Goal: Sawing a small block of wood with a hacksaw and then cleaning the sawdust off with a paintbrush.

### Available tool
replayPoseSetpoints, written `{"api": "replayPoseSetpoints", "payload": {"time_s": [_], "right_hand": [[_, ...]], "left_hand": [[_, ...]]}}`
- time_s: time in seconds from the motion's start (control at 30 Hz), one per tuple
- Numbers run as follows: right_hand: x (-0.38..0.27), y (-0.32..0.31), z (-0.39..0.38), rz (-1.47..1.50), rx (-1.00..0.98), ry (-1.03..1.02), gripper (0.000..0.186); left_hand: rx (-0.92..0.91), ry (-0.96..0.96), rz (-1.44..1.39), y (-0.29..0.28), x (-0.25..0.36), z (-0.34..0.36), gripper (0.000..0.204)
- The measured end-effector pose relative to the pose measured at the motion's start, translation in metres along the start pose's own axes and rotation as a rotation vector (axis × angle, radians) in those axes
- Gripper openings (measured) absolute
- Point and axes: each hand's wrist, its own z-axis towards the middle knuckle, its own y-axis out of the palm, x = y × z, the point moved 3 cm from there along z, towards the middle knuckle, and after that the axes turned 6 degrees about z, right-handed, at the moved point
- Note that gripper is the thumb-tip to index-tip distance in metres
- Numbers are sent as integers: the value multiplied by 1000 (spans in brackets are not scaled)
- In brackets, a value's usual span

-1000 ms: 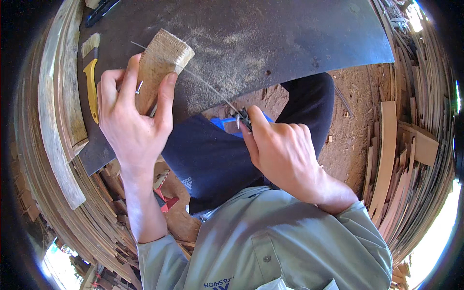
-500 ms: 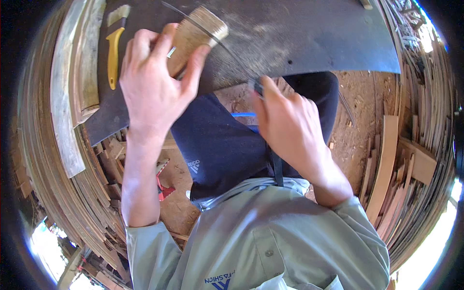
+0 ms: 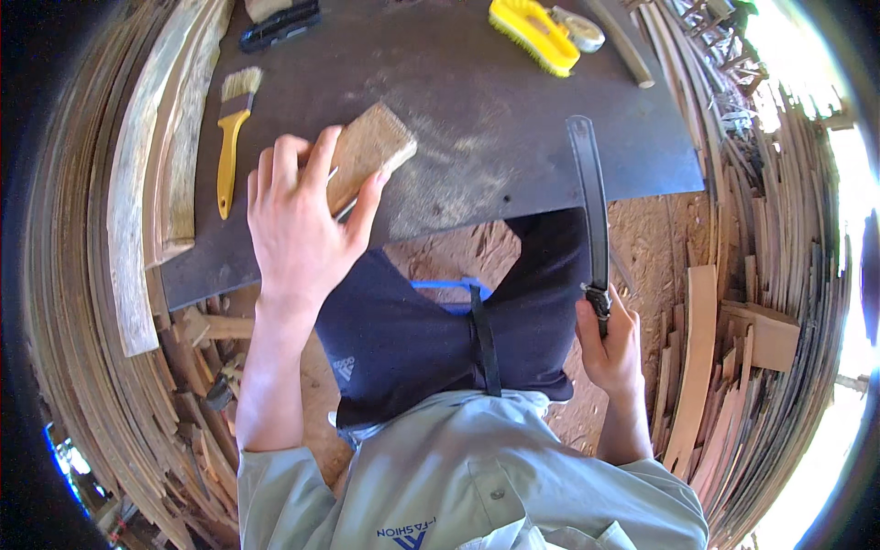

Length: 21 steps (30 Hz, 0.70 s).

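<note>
My left hand (image 3: 302, 220) grips a rough wooden block (image 3: 374, 137) on the dark tabletop (image 3: 486, 110), thumb along its near right side and fingers over its left. A thin pale metal piece shows by the fingers, too small to name. My right hand (image 3: 607, 348), off the table's front edge, is closed on the dark handle of a saw (image 3: 587, 192), its long narrow blade pointing away from me and clear of the block. Pale sawdust lies beside the block.
A yellow-handled paintbrush (image 3: 227, 160) lies at left beside long rough boards (image 3: 128, 238). Along the back are a black tool (image 3: 275, 27), a yellow scrub brush (image 3: 532, 37) with a pale round item, and a wooden stick (image 3: 623, 46). Stacked planks (image 3: 687, 385) flank both sides.
The saw blade has come off the block and swung upright to the right, with my right hand moved right and lower. My left hand still holds the block, now lower in view.
</note>
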Motion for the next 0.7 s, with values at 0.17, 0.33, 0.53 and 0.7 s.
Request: {"api": "replayPoseSetpoints", "payload": {"time_s": [0.17,0.33,0.53,0.7], "right_hand": [[-5,-10,30,-28,119,-137,17],[-14,-32,63,-219,131,-217,20],[-25,-62,102,-319,228,-330,29],[-27,-81,119,-316,253,-320,30]], "left_hand": [[-12,-50,-55,-1,2,0,50],[10,-84,-100,-4,-1,-5,50],[159,-201,-290,-16,-27,3,51],[229,-155,-123,-62,-40,26,47]]}}
